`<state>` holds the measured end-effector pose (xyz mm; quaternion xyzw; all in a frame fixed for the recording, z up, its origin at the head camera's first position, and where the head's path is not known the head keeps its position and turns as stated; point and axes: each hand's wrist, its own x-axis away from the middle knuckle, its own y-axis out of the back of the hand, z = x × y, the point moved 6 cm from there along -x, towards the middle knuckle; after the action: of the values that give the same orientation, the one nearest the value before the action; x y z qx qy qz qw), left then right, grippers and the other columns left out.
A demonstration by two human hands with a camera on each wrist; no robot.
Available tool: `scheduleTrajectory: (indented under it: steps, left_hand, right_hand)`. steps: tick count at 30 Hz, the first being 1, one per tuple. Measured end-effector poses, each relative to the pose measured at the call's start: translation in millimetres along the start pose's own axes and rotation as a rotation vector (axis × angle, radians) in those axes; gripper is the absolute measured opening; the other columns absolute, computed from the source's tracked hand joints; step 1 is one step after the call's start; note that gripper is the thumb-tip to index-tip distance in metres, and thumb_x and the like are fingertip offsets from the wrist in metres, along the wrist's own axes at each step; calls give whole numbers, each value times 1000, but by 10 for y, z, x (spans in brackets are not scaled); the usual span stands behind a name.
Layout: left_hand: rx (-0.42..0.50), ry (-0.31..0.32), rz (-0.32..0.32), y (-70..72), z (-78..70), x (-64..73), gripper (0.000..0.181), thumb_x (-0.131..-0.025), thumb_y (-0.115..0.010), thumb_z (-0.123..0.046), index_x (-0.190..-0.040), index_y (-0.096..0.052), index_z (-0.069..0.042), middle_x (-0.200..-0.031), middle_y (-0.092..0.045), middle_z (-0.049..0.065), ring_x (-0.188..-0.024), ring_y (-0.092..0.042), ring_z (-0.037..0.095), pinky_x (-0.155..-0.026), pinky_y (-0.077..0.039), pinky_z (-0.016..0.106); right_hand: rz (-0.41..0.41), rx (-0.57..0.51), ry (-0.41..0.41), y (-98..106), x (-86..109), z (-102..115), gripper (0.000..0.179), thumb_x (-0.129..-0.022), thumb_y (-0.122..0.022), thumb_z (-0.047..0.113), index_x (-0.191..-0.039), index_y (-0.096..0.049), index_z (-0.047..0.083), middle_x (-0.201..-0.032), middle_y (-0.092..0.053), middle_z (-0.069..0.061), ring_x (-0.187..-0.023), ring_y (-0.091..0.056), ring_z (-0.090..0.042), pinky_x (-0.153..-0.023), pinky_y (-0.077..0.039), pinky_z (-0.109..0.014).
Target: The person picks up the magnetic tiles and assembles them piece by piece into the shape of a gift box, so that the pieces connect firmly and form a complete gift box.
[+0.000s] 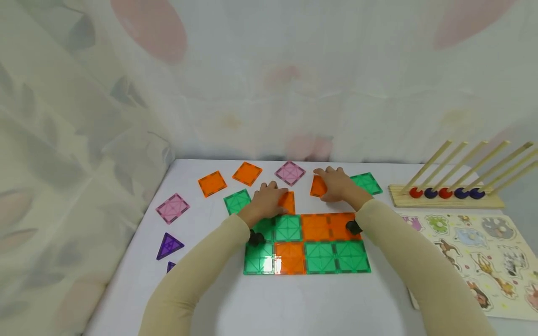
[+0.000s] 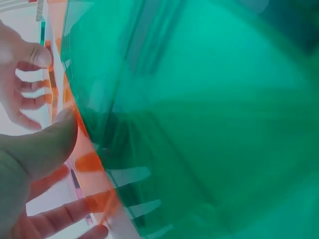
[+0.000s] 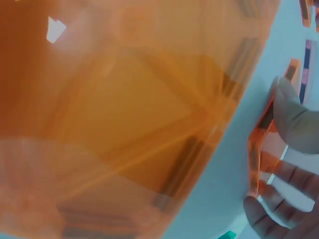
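Handling two tiles beside a joined block: risk of misalignment

Left grip: fingers curled partway, the left hand (image 1: 265,201) spanning the near orange tile (image 1: 287,203), thumb to one edge and fingers across from it. That tile lies along the far side of the tile block (image 1: 308,247); whether the two touch cannot be told. Right grip: similarly half-closed, the right hand (image 1: 336,184) holding the far orange tile (image 1: 318,186) by its edges, beyond the tile block and apart from it.

Principal concern: the edges appear magnetic. A tile brought in at a slant could, in my judgement, snap on crooked or draw a neighbour out of line. A thumb caught at the joint would leave a gap.

Secondary concern: the left wrist camera (image 1: 257,238) and right wrist camera (image 1: 354,227) appear over the tile block's two ends. Contact cannot be confirmed, but a lowered forearm might drag those ends.

Also noted: a green tile (image 1: 237,201) sits off the tile block's far left corner, close to the left hand. A sideways sweep could knock it. Glossy faces and thin edges make slipping likely under a slack hold.
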<state>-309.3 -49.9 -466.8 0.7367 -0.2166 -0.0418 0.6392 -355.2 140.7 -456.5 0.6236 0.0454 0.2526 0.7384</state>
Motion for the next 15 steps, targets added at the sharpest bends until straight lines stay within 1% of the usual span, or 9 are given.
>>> scheduleTrajectory:
  steps: [2,5,8,10,15]
  left_hand:
    - [9,1,-27,-3,35,-2,59,-88,-68,-40,-139,-52,-16,-126,-49,13,-105,-44,31,-81,-50,44]
    - [29,8,-47,3,74,1,53,-88,-69,-36,-133,-57,-10,-124,-51,16,-103,-45,32,-80,-51,43]
    - [69,13,-52,24,83,15,53,-88,-70,-33,-131,-58,-5,-122,-52,18,-103,-45,34,-83,-49,43]
    - [79,14,-65,37,80,22,52,-87,-71,-32,-129,-59,-4,-120,-52,19,-103,-46,34,-85,-48,42]
    - [110,1,-95,50,32,3,53,-86,-71,-33,-128,-60,-2,-119,-53,19,-103,-47,35,-90,-46,41]
  right_hand:
    - [-12,-48,15,8,26,-29,81,-80,-76,30,-147,-33,11,-141,-42,-21,-119,-40,-43,-98,-44,-56]
    - [-5,-101,27,-6,44,-59,76,-80,-78,32,-142,-40,9,-142,-42,-19,-124,-39,-39,-105,-39,-55]
    - [-1,-123,38,-39,44,-85,72,-80,-78,34,-139,-44,9,-142,-43,-18,-124,-39,-37,-107,-38,-53]
    - [-8,-120,47,-56,40,-103,71,-81,-77,35,-138,-45,9,-141,-44,-17,-123,-40,-36,-107,-38,-53]
    - [-20,-105,38,-44,43,-132,71,-80,-77,38,-138,-46,9,-141,-44,-17,-124,-39,-36,-109,-36,-53]
